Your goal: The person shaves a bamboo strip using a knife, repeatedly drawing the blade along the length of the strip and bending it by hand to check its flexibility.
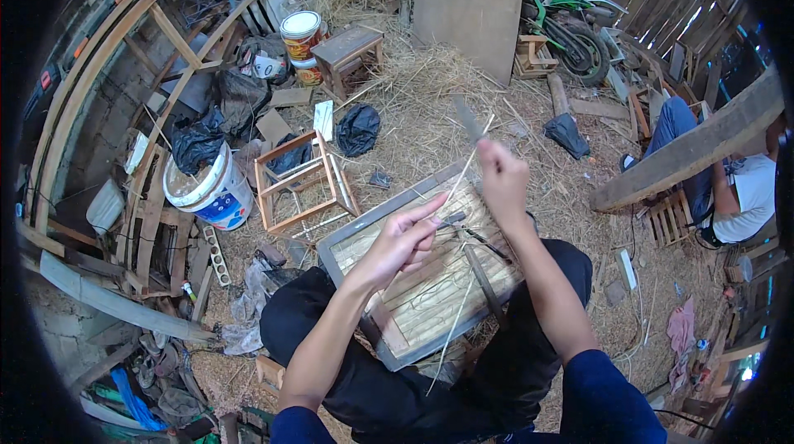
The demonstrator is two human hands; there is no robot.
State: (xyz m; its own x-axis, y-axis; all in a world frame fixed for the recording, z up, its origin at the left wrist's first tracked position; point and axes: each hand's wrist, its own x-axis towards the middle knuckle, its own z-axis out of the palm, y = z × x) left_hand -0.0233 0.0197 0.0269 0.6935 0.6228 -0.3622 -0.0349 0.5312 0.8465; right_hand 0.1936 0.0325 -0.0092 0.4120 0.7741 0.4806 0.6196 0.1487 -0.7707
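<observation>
My right hand (503,175) is closed round a knife, its grey blade (467,117) pointing up and away; the handle is hidden in the fist. A thin pale strip (468,164), seemingly bamboo or cane, slants past the blade down to my left hand (405,233), whose thumb and fingers pinch it. Beneath both hands a framed panel of pale slats (405,279) rests across my lap. On it lie a dark grey stick (484,283), a small dark-headed tool (452,218) and several loose strips. One long thin strip (451,332) hangs over the panel's near edge.
A small wooden frame (302,188) and a white bucket (211,192) stand at the left. Beyond are a stool (347,51), paint tins (301,35) and an upright board (470,10). A slanting post (695,142) partly hides a seated person (744,196) at the right. Straw litters the floor.
</observation>
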